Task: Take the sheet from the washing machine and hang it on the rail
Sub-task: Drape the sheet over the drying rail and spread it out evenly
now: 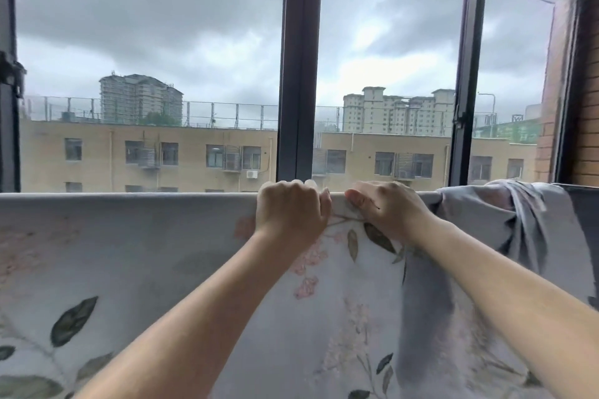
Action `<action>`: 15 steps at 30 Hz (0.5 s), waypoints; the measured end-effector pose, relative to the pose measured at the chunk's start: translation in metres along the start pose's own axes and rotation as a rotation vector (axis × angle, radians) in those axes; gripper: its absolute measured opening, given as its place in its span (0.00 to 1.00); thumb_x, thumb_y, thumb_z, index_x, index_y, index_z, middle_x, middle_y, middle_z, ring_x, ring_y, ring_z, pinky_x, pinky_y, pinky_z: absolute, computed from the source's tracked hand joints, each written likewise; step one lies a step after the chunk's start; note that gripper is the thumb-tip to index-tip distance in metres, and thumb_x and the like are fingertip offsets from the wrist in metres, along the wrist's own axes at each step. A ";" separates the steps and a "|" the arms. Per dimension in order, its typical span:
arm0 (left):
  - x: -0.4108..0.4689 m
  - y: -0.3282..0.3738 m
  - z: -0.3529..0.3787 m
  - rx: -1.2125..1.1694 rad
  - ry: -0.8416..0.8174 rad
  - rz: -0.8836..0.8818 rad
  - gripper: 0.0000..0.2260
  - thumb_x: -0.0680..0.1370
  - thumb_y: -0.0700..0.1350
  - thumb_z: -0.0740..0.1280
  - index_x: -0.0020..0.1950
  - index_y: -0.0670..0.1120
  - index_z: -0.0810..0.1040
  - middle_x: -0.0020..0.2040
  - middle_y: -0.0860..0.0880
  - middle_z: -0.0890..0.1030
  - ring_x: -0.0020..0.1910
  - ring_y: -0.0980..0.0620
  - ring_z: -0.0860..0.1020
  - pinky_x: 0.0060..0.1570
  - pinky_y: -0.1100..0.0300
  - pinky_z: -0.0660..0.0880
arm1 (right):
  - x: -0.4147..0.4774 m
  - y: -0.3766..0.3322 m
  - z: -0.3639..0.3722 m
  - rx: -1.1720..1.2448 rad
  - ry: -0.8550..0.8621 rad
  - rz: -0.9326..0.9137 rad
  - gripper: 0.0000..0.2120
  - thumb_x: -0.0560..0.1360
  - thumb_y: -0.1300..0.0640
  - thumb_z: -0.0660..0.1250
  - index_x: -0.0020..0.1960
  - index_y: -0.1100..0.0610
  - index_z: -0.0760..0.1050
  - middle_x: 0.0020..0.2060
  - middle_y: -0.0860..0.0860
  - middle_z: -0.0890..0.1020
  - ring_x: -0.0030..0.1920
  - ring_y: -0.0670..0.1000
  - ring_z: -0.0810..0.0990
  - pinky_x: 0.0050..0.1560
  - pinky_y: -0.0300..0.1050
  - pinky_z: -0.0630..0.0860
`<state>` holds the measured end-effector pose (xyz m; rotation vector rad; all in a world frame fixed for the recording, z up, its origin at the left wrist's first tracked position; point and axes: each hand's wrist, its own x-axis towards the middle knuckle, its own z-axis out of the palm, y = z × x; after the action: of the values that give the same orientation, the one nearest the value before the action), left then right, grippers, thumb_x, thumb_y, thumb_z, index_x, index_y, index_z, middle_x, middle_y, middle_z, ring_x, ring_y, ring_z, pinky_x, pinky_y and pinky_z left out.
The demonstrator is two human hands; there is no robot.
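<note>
Bare forearms reach to frame centre, where the left hand [289, 209] and right hand [384, 209], fingers curled closed, grip the floral sheet [129, 253] draped over its rail.

so the rail [580, 186] is pretty much buried, only a dark bit shows way off to the right of the right-hand fingers [353, 196]. The floral sheet [129, 253] is draped right over it, lying flat and smooth to the left of the left-hand fingers [319, 201], and bunched in grey folds out past the right ones.
</note>
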<state>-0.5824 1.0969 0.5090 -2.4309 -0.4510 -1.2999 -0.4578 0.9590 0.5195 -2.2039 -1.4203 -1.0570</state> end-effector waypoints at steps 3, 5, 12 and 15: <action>0.009 0.020 0.007 -0.021 0.013 0.021 0.15 0.80 0.54 0.48 0.41 0.48 0.67 0.40 0.49 0.78 0.36 0.47 0.72 0.36 0.57 0.62 | -0.006 0.028 0.000 0.062 -0.014 0.033 0.24 0.73 0.32 0.40 0.34 0.48 0.64 0.30 0.43 0.72 0.36 0.51 0.74 0.40 0.47 0.67; 0.015 0.035 0.013 -0.019 0.030 0.033 0.16 0.80 0.55 0.48 0.41 0.48 0.67 0.38 0.50 0.77 0.34 0.49 0.69 0.35 0.58 0.62 | -0.016 0.052 -0.002 0.053 -0.010 0.049 0.24 0.73 0.31 0.38 0.34 0.45 0.61 0.31 0.42 0.72 0.38 0.52 0.75 0.47 0.50 0.69; 0.039 0.088 0.028 -0.099 -0.006 0.175 0.16 0.80 0.58 0.50 0.46 0.48 0.69 0.40 0.50 0.75 0.38 0.48 0.75 0.36 0.57 0.63 | -0.045 0.126 -0.017 -0.077 -0.077 0.146 0.35 0.73 0.31 0.35 0.54 0.49 0.73 0.51 0.48 0.79 0.57 0.52 0.75 0.65 0.59 0.63; 0.046 0.108 0.034 -0.076 -0.001 0.230 0.15 0.81 0.57 0.52 0.51 0.48 0.71 0.44 0.50 0.76 0.43 0.48 0.77 0.35 0.57 0.63 | -0.051 0.141 -0.022 0.017 -0.070 0.135 0.25 0.76 0.38 0.44 0.59 0.49 0.72 0.54 0.49 0.80 0.57 0.53 0.76 0.58 0.54 0.71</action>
<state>-0.4865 1.0216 0.5137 -2.4583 -0.1192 -1.2377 -0.3545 0.8480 0.5157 -2.3089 -1.2820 -0.9280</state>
